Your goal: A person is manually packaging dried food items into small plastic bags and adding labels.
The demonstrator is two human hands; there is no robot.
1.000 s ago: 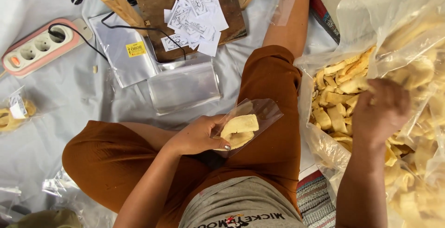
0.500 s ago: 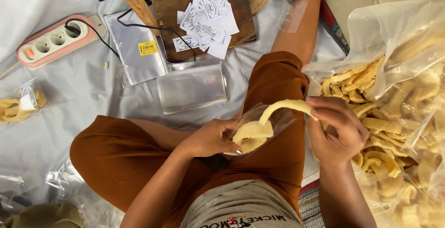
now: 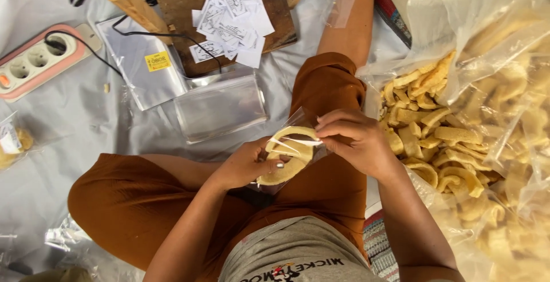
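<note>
Far out at nine o'clock a pink and white power strip (image 3: 35,59) lies on the grey sheet (image 3: 86,121), its black cord running toward a wooden board (image 3: 229,12) at twelve o'clock that carries a heap of small paper labels (image 3: 229,21); a stack of empty clear bags (image 3: 220,107) lies just below it, all within arm's reach of the seated person. At the centre, over the lap, the left hand (image 3: 246,164) cradles a small clear bag (image 3: 292,150) from below, its grip closed around the bag's side so the mouth faces right. The right hand (image 3: 355,141), wrist bent inward and fingers pinched, pushes a curved pale cracker (image 3: 289,159) into that mouth. At three o'clock a large plastic sack (image 3: 487,35) gapes open beside the knee, full of crackers.
</note>
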